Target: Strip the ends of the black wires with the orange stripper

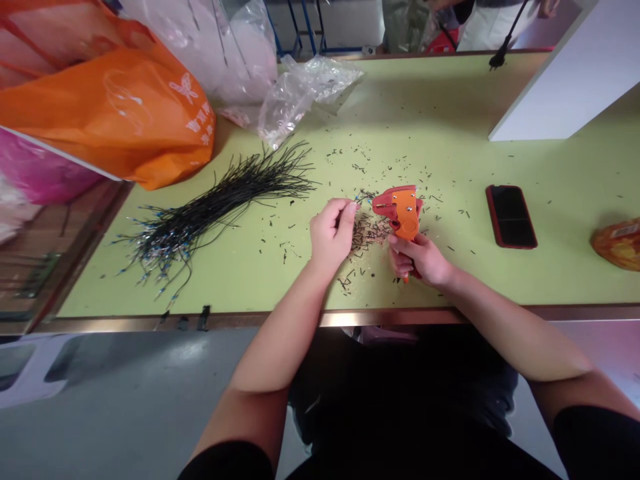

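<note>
My right hand [419, 260] is wrapped around the handles of an orange-red wire stripper [403, 210], whose jaws point left. My left hand [334, 233] is closed in a pinch just left of the jaws. From its fingertips a thin wire [357, 199] with a small blue end shows; most of it is hidden by the fingers. Between and below the hands lies a pile of short dark insulation scraps [367, 233]. To the left, a long bundle of black wires [215, 200] rests on the table, with blue and bare metal ends at its near left side.
An orange bag [115, 113] and clear plastic bags [300, 87] stand at the back left. A phone [511, 217] and a jar [620, 243] are on the right of the green table [240, 280]. A white panel [565, 80] rises behind; a black plug [497, 59] hangs beside it.
</note>
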Tool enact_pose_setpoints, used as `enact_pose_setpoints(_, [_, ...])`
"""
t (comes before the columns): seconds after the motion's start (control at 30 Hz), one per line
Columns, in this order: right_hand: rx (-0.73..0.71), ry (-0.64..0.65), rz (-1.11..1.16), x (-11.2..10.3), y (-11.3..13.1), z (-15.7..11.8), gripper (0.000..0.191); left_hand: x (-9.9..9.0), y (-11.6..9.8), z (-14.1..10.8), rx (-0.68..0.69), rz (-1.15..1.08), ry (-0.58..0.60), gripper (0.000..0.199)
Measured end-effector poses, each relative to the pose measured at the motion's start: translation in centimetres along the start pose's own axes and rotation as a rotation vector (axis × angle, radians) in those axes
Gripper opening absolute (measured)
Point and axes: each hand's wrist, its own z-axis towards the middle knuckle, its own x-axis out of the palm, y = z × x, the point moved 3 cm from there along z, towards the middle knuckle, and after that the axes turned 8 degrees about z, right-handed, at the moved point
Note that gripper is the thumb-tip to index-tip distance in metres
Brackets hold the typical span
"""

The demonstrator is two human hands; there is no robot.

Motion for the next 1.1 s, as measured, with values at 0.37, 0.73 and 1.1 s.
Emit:
enact_pose_setpoints(0.37, [0.071, 0.193, 0.192, 0.13, 0.41, 0.3, 0.052, 0.14, -0.07, 0.03, 0.044, 0.098, 0.1, 0.054])
enact_pose_setpoints(0.73, [0.079, 0.246, 0.173, -0.26, 0.5, 0.37, 0.054, 0.02, 0.0, 0.09, 0.109, 0.107, 0.109, 0.044])
enact_pose_setpoints(1.1, [0.128, 0.31, 0.141, -0.42, 0.28, 0.31, 0.053, -0.53, 0.24, 0.2, 0.103, 0.188, 0.223, 0.029])
